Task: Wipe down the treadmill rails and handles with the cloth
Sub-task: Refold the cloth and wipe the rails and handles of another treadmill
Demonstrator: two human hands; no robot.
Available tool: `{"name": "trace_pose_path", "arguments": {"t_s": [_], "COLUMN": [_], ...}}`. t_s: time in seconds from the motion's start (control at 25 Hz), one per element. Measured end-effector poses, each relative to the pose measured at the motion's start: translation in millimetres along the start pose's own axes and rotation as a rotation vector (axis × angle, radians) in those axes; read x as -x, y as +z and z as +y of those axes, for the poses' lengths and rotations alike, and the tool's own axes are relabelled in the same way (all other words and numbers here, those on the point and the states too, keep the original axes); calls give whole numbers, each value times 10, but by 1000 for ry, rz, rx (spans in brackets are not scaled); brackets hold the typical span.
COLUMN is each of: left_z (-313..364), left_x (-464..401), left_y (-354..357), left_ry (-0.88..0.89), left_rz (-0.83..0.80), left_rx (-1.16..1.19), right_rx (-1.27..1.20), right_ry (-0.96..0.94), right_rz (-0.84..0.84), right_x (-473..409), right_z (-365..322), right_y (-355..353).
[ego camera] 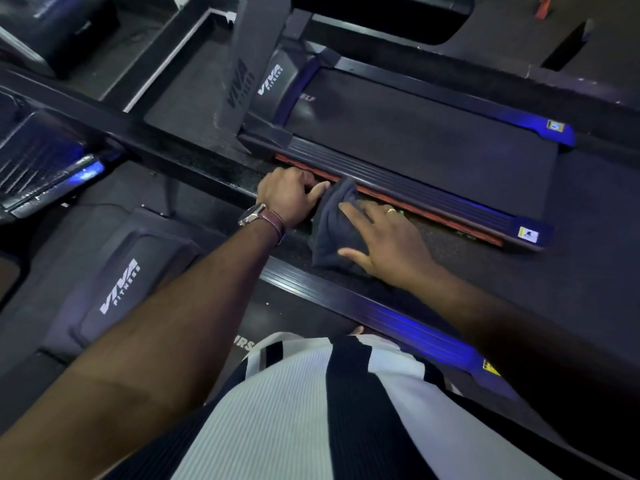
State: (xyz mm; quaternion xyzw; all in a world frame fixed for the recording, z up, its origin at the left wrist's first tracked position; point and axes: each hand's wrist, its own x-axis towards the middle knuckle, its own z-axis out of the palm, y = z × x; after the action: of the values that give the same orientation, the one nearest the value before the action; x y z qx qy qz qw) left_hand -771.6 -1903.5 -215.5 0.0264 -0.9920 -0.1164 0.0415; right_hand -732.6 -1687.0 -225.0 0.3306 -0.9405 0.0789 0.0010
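A black handrail [194,161] of the treadmill runs diagonally from the upper left to the middle. A dark grey cloth [334,233] is draped over it. My left hand [291,195], with a brown-strapped watch on its wrist, is closed around the rail just left of the cloth, thumb touching the cloth's edge. My right hand [384,240] lies on the cloth with fingers spread, pressing it against the rail. Below the hands runs the ribbed side rail [381,317] of my treadmill's deck, lit blue.
A second treadmill lies beyond the handrail, with a black belt [415,133] and a ribbed side rail [415,192] edged in red. My treadmill's motor cover [117,285] marked VIVA FITNESS is at lower left. The console [41,161] is at far left.
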Motion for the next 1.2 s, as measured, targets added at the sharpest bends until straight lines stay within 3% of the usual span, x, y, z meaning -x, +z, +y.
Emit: {"name": "trace_pose_path", "arguments": {"t_s": [0.2,0.28,0.36,0.4,0.48,0.64,0.72,0.84,0.92,0.96,1.12,1.2], "left_z": [-51,-57,-59,-67,-109,-159,-132,-141,-134,-128,-149,-153], "left_x": [-18,-32,-54,-48,-69,-116,-136,-135,-153,-167,-191,-199], "left_y": [31,11,-56,-85,-117,-133,-130,-109,-99,-100,-106,-87], "left_ry": [-6,41,118,153,290,724,812,854,881,895,933,946], "left_rz": [-31,-45,-78,-87,-104,-201,-241,-271,-282,-285,-316,-308], "left_rx": [5,6,7,-6,-55,-173,-169,-187,-202,-201,-174,-170], "right_rx": [219,343,323,283,174,-341,-819,-1470,-1617,-1675,-2245,-2347], "right_ry": [383,243,183,267,678,1412,1611,1885,1882,1818,1442,1382], "right_rz": [68,192,198,218,318,851,1146,1651,1893,1919,1630,1642], "right_x": [-258,-60,163,190,61,-386,-601,-888,-976,-1002,-713,-557], "right_z": [-627,-609,-375,-290,-373,-1134,-1400,-1227,-1115,-1155,-1243,-1076], "right_y": [135,308,307,291,321,597,629,299,335,435,580,575]}}
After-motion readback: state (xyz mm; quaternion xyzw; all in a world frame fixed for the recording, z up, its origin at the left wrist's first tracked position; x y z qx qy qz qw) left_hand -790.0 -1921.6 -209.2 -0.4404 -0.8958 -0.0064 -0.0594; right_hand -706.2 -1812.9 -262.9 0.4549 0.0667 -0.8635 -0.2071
